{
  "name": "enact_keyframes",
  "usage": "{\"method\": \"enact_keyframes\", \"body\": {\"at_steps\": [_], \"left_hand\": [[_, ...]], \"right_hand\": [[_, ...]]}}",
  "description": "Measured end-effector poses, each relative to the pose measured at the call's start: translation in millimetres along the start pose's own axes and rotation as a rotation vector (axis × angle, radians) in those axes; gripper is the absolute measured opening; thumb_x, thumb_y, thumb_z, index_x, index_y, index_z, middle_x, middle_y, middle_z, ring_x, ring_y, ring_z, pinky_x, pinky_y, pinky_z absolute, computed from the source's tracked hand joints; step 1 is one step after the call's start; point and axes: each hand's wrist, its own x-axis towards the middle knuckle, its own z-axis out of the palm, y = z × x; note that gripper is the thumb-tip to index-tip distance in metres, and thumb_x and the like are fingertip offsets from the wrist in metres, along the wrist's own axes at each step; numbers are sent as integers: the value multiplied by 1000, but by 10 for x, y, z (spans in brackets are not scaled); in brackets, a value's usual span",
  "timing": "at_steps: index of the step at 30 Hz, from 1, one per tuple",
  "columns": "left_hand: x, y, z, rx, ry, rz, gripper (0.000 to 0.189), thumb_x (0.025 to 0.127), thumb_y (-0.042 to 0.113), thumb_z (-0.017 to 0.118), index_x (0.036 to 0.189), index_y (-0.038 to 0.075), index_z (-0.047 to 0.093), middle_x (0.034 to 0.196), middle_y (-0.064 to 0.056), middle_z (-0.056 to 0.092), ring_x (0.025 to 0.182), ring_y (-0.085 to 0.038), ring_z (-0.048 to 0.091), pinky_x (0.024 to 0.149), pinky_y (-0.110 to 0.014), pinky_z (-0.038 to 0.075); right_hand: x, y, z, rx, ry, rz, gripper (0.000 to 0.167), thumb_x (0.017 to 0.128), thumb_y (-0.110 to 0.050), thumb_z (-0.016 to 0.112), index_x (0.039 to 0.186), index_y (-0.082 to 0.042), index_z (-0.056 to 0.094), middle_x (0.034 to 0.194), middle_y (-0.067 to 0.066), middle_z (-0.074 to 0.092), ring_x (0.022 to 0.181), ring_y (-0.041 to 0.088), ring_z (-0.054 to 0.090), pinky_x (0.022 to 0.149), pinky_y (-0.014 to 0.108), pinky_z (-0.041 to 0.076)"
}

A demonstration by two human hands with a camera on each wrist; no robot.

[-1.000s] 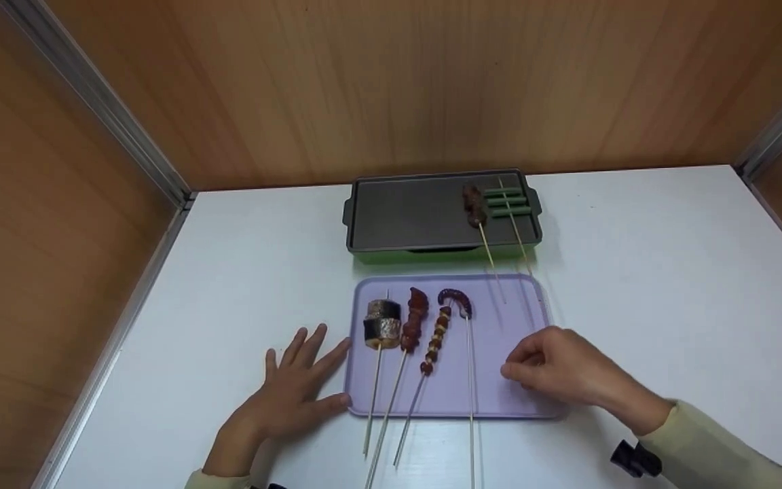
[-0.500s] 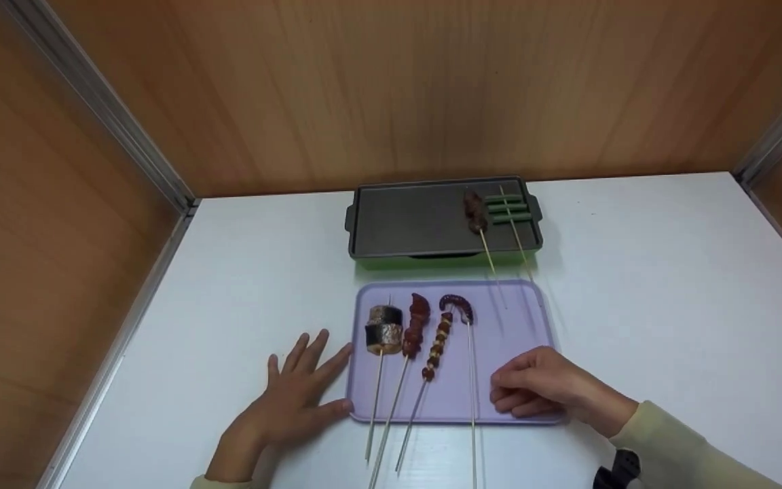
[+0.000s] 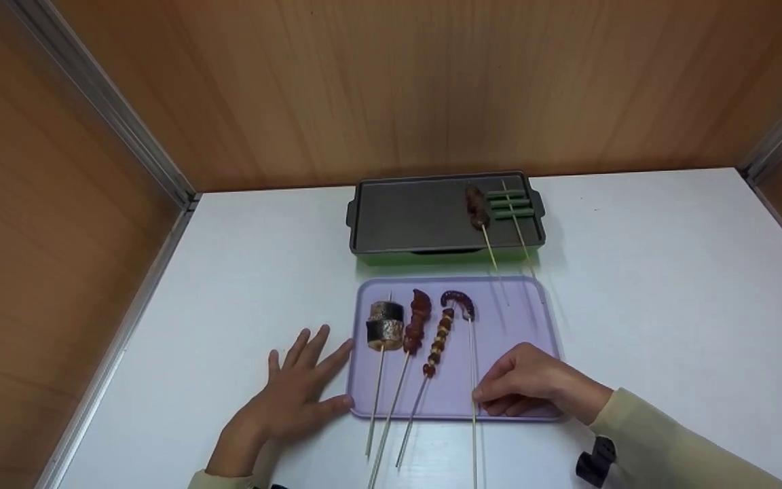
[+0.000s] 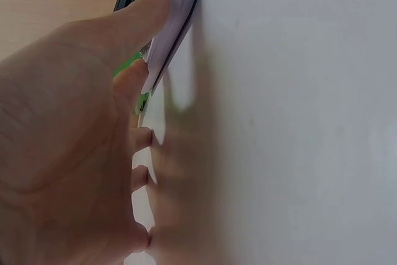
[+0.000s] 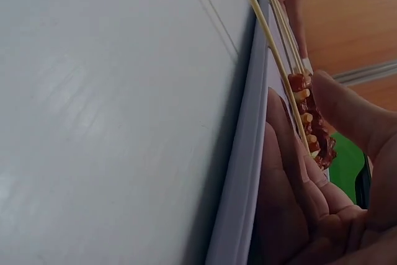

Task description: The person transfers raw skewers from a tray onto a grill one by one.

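Observation:
My right hand (image 3: 523, 380) is low over the lilac tray (image 3: 506, 353), thumb and fingertips right at the stick of a skewer (image 3: 474, 407) with a curled dark red piece at its top. In the right wrist view, that stick (image 5: 267, 35) runs between my thumb and bent fingers, which stand apart. My left hand (image 3: 289, 401) lies spread on the table, thumb and index fingertip at the tray's left edge. Left of the curled-piece skewer lie a skewer of small red and yellow pieces (image 3: 438, 343), a reddish meat skewer (image 3: 417, 322) and a skewer of thick black-and-silver chunks (image 3: 385, 326).
Behind the tray stands a green-based griddle (image 3: 418, 214). A brown meat skewer (image 3: 476, 207) and a skewer through green sticks (image 3: 512, 204) lie on its right side, sticks reaching over the tray. Wood panels (image 3: 391, 88) close off the white table (image 3: 642, 272) behind and at the sides.
My right hand has moved left and slightly nearer me, to the curled-piece skewer's stick. My left hand stays by the tray's edge, and the skewers lie as before.

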Motion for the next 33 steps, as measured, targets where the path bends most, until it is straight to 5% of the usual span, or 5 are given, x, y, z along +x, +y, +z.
{"method": "enact_keyframes", "body": {"at_steps": [13, 26, 33], "left_hand": [[-11, 8, 6, -18, 2, 9, 76, 91, 61, 56, 155, 30, 30, 163, -13, 12, 148, -41, 1, 103, -77, -4], [3, 4, -10, -28, 2, 21, 75, 91, 60, 57, 155, 29, 31, 163, -14, 12, 148, -42, 1, 103, -77, -4], [11, -1, -7, -30, 7, 35, 75, 91, 60, 56, 155, 30, 30, 163, -14, 12, 147, -42, 1, 102, -78, -3]], "right_hand": [[77, -32, 109, -42, 62, -2, 19, 69, -9, 88, 79, 0, 74, 68, 13, 71, 56, 15, 68, 49, 24, 54], [-7, 104, -4, 237, 26, -18, 26, 86, -4, 71, 105, 13, 65, 84, 18, 73, 73, 21, 73, 62, 28, 58], [-46, 167, -50, 289, 13, -47, 28, 94, -10, 64, 112, 12, 62, 86, 16, 73, 74, 21, 73, 62, 29, 59]]}}
